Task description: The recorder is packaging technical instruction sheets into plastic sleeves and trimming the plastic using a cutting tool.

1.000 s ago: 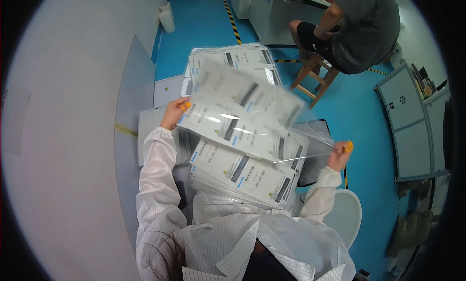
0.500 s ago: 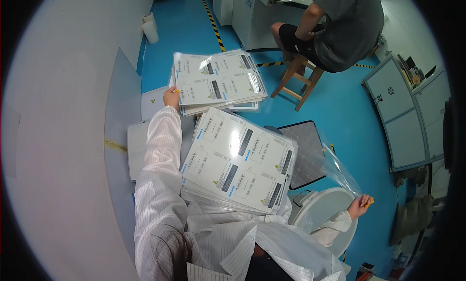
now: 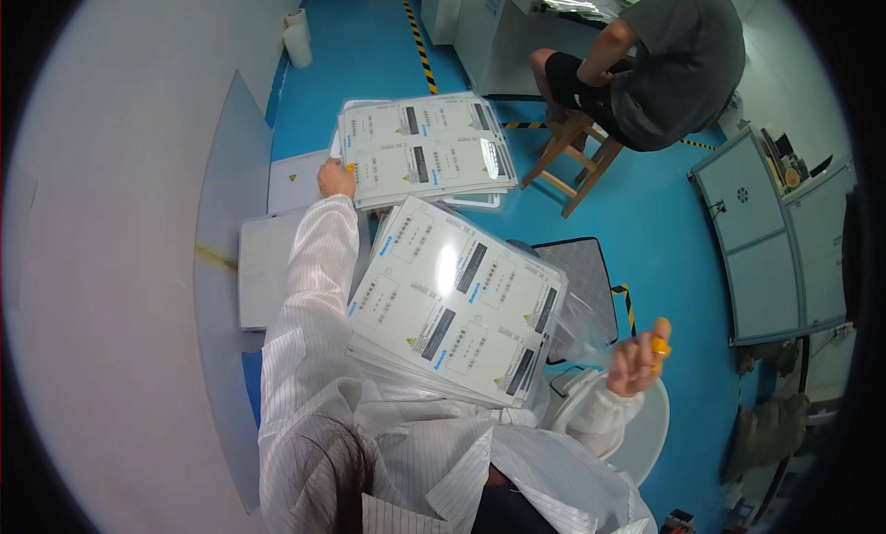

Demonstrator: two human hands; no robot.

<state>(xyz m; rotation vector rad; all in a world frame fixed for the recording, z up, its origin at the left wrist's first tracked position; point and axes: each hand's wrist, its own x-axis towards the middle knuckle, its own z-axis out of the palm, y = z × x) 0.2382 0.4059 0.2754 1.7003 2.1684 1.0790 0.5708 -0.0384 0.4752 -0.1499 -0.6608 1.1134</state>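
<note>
My left hand (image 3: 337, 179) is closed at the left edge of a stack of clear-filmed printed sheets (image 3: 378, 156), a yellow cover on one fingertip. Nearer me, a second stack of similar printed sheets (image 3: 415, 299) lies tilted over my lap. My right hand (image 3: 635, 361), with yellow fingertip covers, is raised to the right of this stack and smeared by motion. Transparent film (image 3: 583, 331) hangs between the near stack and that hand. Whether my right fingers grip the film cannot be made out.
A round white lid or stool top (image 3: 653, 432) lies below my right forearm. Past the near stack stands a dark-edged grey panel (image 3: 581, 257). Someone in a grey shirt (image 3: 688, 63) sits on a wooden stool (image 3: 574, 160). Grey cabinets (image 3: 775, 239) stand right; a white wall (image 3: 120, 257) runs left.
My right hand has swung left, closer to the near stack, and the film beside it is no longer stretched out to the right. My left hand stays at the far stack's edge.
</note>
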